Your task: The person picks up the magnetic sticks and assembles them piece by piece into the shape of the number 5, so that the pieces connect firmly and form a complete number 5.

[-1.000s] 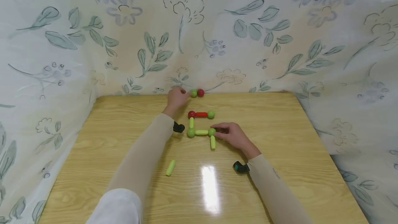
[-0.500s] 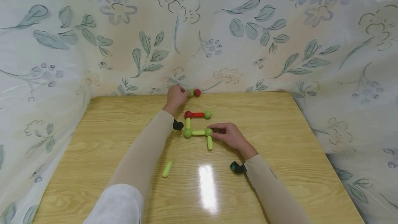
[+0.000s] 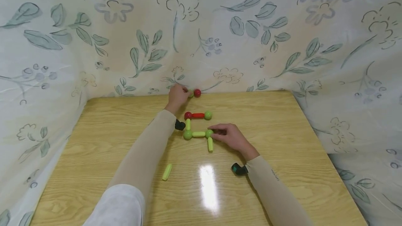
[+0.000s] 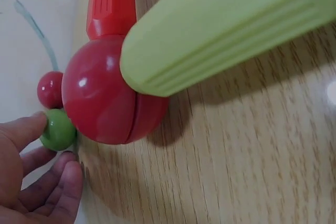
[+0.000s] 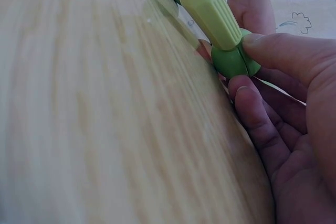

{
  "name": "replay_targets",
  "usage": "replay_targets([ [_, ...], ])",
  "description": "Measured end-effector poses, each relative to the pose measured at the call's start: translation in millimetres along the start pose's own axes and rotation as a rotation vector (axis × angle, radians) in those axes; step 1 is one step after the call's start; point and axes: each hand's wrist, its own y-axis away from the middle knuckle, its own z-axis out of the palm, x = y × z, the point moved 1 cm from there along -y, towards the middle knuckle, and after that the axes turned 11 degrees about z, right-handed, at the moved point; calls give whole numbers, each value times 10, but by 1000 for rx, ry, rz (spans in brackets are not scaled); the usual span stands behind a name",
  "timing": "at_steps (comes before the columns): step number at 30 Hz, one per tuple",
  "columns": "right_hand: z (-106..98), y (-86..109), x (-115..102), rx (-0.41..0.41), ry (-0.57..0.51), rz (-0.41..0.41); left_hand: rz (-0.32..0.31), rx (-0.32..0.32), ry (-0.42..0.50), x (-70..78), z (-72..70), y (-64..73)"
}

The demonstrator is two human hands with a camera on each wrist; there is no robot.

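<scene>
My left hand [image 3: 178, 95] reaches to the table's back edge and pinches a loose green ball [image 4: 59, 130] between thumb and fingers. Against that ball sits a red ball [image 3: 197, 93]. My right hand [image 3: 231, 137] grips another green ball [image 5: 235, 62], the right-hand joint of a flat ball-and-stick figure. From this joint a yellow-green stick [image 3: 210, 145] points toward me, its far end free. A second yellow-green stick [image 3: 199, 134] runs left to a green ball [image 3: 187, 135]. From there a short stick [image 3: 188, 124] leads up to a red ball [image 4: 100, 90], a red stick [image 3: 198, 115] and a green ball [image 3: 208, 115].
One loose yellow-green stick [image 3: 167, 172] lies on the wooden table [image 3: 267, 114], nearer to me than the figure. A floral cloth [image 3: 201, 58] hangs along the back and sides. Black wrist cameras sit below each hand, the right one [image 3: 239, 169] being the clearer.
My left fingers have moved slightly right onto the loose green ball and now cover much of it. The right hand keeps its hold. The whole head view has shifted a little.
</scene>
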Motion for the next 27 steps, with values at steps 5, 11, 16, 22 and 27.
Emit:
replay_targets([
  [5, 5, -1, 1, 4, -9, 3, 24, -7, -11, -37, -3, -12],
  [11, -1, 2, -4, 1, -14, 2, 46, -15, -15, -66, -8, 13],
  [16, -8, 8, -10, -4, -20, 9, 57, -25, 13, -87, -16, 53],
  [22, -13, 19, -31, -8, -30, 6, 59, -15, 69, -157, -27, 84],
  [27, -16, 1, -26, -6, -15, 2, 49, -16, 118, -171, -73, 109],
])
